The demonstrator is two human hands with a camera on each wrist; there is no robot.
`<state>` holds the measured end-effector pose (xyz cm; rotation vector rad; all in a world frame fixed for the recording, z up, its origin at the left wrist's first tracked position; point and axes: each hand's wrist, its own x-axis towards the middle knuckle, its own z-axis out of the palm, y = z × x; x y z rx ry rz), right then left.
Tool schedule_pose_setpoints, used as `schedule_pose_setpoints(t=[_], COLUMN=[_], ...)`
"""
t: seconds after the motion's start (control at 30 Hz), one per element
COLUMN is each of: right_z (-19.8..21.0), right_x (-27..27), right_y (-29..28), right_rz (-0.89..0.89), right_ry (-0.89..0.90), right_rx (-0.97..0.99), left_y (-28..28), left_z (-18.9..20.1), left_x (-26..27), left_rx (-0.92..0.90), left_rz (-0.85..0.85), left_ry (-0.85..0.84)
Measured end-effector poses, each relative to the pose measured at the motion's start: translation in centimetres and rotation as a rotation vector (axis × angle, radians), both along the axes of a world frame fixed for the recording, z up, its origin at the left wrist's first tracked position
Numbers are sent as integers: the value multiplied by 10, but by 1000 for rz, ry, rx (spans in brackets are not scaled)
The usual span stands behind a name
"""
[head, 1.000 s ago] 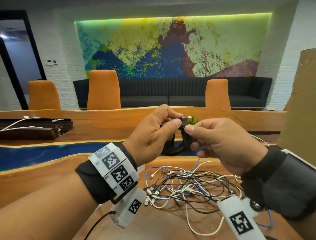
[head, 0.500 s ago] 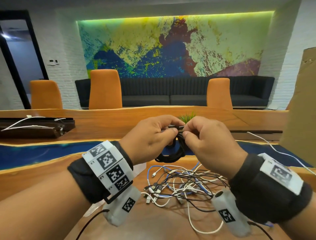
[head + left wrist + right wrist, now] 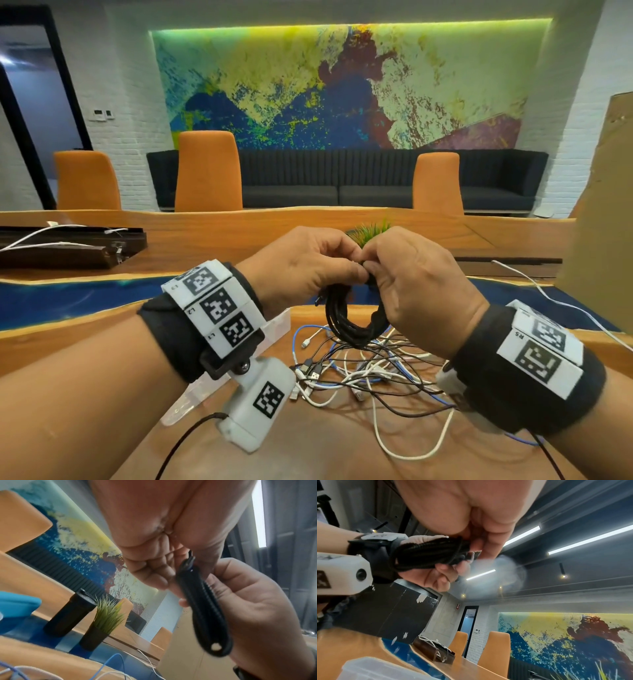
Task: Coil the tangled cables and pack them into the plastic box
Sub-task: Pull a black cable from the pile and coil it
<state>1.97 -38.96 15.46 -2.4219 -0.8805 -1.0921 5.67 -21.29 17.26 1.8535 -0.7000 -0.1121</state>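
Note:
A coiled black cable [image 3: 346, 323] hangs in the air above the table, held at its top by both hands. My left hand [image 3: 308, 263] pinches the top of the coil from the left. My right hand [image 3: 411, 281] grips it from the right, fingers curled round the loops. The left wrist view shows the black coil [image 3: 204, 608] edge-on between the two hands. In the right wrist view a silver USB plug [image 3: 471, 557] sticks out by my right fingertips. A tangle of white, black and blue cables [image 3: 363, 370] lies on the table below. The clear plastic box [image 3: 277, 325] sits mostly hidden behind my left wrist.
A small potted grass plant [image 3: 102, 623] and a black cylinder [image 3: 68, 615] stand beyond the hands. A dark tray [image 3: 65, 246] with white cables lies far left. A cardboard panel [image 3: 603, 205] rises at the right. A white cable [image 3: 555, 301] trails toward it.
The hands have come together over the coil and sunk a little. The USB plug that showed between the fingertips is now tucked under the fingers in the head view.

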Motion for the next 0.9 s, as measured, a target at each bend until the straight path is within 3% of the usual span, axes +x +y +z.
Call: schedule_pose_setpoints(t=[0.13, 0.23, 0.33, 0.43, 0.5, 0.6, 0.73, 0.9], right_z=[3, 5, 10, 18, 21, 22, 18, 22], right_x=[4, 5, 4, -2, -5, -5, -7, -11], right_y=[3, 9, 7, 9, 11, 17, 20, 13], right_rz=[-15, -44, -60, 46, 95, 144, 158, 260], right_ry=[-8, 107, 372, 730, 835, 841, 796, 1042], right_rx=[73, 244, 476, 670, 779, 972, 1038, 1064], left_y=[-7, -11, -8, -4, -4, -5, -6, -2], left_z=[-1, -4, -6, -6, -4, -1, 0, -2], left_x=[-2, -3, -4, -5, -6, -6, -5, -5], left_rx=[-112, -168, -183, -189, -202, -213, -180, -161], left_rz=[66, 139, 149, 150, 156, 133, 130, 135], left_ry=[-45, -80, -111, -174, -198, -195, -242, -317])
